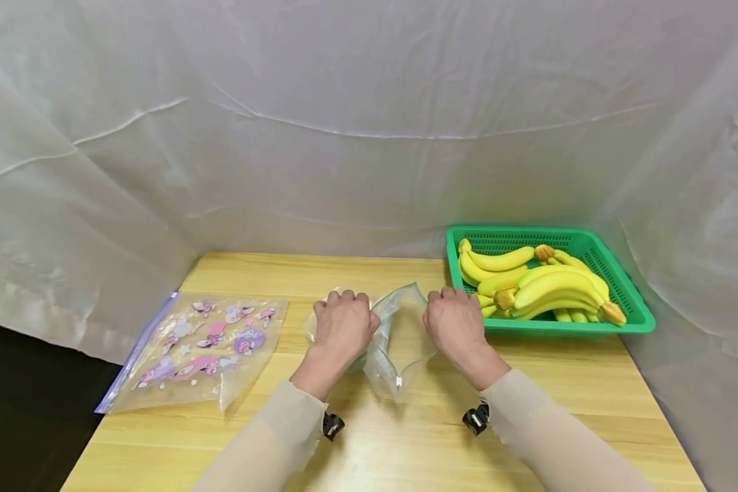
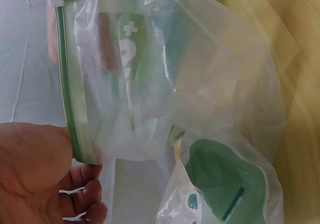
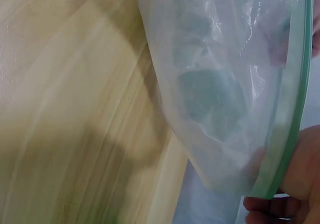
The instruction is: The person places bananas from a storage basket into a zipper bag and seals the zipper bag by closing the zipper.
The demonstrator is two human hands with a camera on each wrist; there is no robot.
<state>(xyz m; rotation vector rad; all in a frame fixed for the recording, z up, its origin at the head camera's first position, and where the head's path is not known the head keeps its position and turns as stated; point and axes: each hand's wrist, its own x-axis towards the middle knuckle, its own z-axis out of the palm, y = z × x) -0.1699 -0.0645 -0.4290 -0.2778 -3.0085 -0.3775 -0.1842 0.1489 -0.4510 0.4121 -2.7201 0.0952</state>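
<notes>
A clear zip bag (image 1: 400, 328) with green printing and a green zip strip (image 2: 67, 84) is stretched between both hands above the table. My left hand (image 1: 346, 321) pinches one end of the strip between thumb and fingers. At the opposite end, my right hand (image 1: 459, 322) grips the strip (image 3: 297, 94) in the same way. The bag's mouth gapes in the head view, and its body hangs creased towards the tabletop. Green shapes (image 2: 225, 179) are printed on its side.
To the right, a green basket (image 1: 642, 311) holds several yellow bananas (image 1: 556, 290). Another clear zip bag (image 1: 199, 348) with pink and purple cartoon prints lies flat at the left, its purple zip edge over the table's side. Pale cloth (image 1: 344, 171) hangs behind the wooden table (image 1: 393, 451).
</notes>
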